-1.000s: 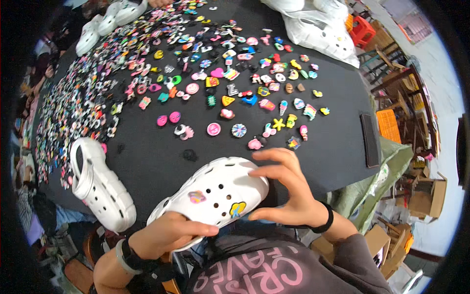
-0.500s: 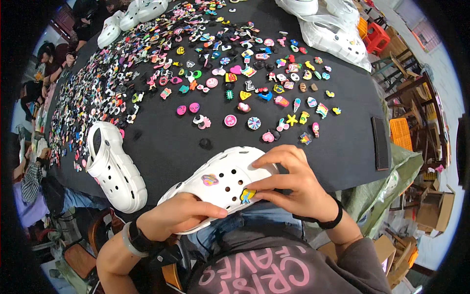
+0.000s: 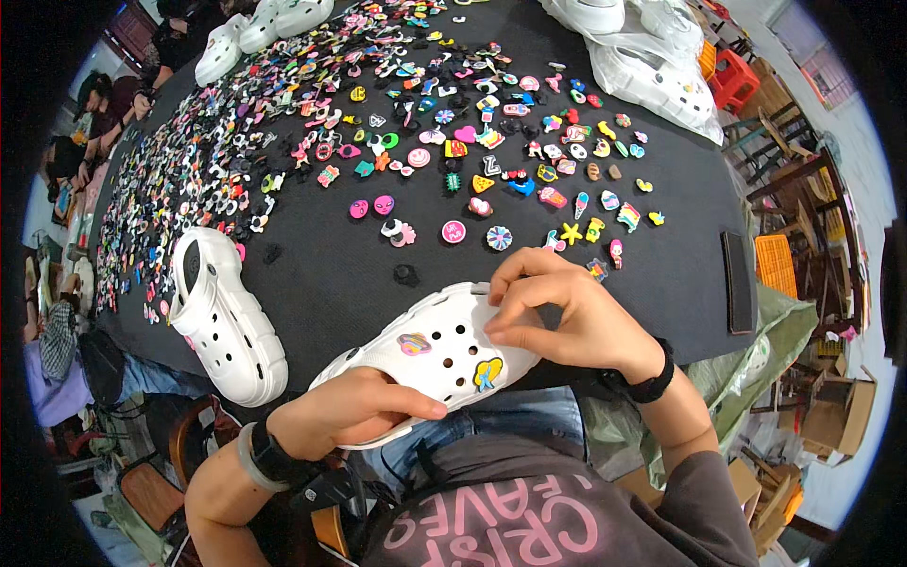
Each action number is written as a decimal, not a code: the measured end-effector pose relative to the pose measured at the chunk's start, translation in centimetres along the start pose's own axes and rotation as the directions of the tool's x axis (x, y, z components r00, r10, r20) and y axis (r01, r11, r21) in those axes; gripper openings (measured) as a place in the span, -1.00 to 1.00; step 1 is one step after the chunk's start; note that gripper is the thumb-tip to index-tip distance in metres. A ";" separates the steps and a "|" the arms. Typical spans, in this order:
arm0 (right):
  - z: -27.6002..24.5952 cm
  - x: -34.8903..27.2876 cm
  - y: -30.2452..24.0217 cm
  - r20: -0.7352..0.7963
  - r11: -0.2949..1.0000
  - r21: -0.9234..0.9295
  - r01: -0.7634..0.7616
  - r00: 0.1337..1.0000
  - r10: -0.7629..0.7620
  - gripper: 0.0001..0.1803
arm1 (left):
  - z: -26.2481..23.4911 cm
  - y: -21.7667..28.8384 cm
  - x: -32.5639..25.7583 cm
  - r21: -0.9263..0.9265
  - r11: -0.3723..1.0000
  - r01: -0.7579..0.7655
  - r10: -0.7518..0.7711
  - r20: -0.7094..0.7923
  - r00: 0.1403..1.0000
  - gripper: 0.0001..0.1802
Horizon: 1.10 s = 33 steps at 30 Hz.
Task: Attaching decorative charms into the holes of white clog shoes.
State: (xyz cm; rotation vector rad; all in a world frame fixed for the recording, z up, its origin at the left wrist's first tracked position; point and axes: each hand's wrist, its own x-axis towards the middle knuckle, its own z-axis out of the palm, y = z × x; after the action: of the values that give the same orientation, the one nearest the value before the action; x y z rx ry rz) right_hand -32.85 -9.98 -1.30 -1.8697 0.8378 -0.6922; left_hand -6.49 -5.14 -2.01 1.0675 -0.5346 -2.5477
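My left hand point(image 3: 364, 406) grips a white clog point(image 3: 430, 317) at its heel end, thumb lying along its side. The clog is tilted with its holed upper showing. Two charms sit in its holes: a pink, orange and purple planet-like one point(image 3: 413, 344) and a yellow and blue one point(image 3: 487, 374). Over the toe hovers my right hand point(image 3: 567, 312), fingers loosely curled, with nothing visible between them. Its fingertips are off the yellow and blue charm. A second white clog point(image 3: 222, 326) stands on the black table to the left, with a pink charm point(image 3: 187, 342) at its side.
Many colourful shoe charms point(image 3: 274, 123) cover the far and left parts of the black table point(image 3: 326, 260). More white clogs point(image 3: 265, 30) stand at the far left, others in clear plastic point(image 3: 657, 85) at the far right. A black flat block point(image 3: 739, 282) lies by the right edge. People sit at left.
My right hand has let go of the yellow and blue charm and lifted up and away toward the toe. The charm stays on the clog. The left hand keeps its grip.
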 end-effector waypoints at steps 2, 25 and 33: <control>0.0 0.2 -0.2 0.026 0.998 0.010 0.055 0.998 -0.056 -0.81 | -0.1 -0.2 -0.2 0.059 0.998 0.016 -0.014 -0.043 0.999 -0.47; -1.7 5.5 -0.4 0.469 0.992 -0.040 0.118 0.879 -0.085 -0.80 | 1.1 0.9 -0.4 -0.084 0.996 0.032 -0.036 -0.049 0.998 -0.41; -0.5 4.2 1.0 0.211 0.968 0.116 0.222 0.947 -0.242 -0.82 | 0.1 0.0 -0.2 -0.046 0.999 -0.023 0.022 -0.021 1.000 -0.33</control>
State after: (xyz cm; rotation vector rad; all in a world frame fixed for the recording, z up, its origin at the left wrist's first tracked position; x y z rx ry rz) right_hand -30.94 -13.87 -1.52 -1.9383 0.4379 -0.6364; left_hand -6.50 -5.01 -1.84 1.0639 -0.4772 -2.5142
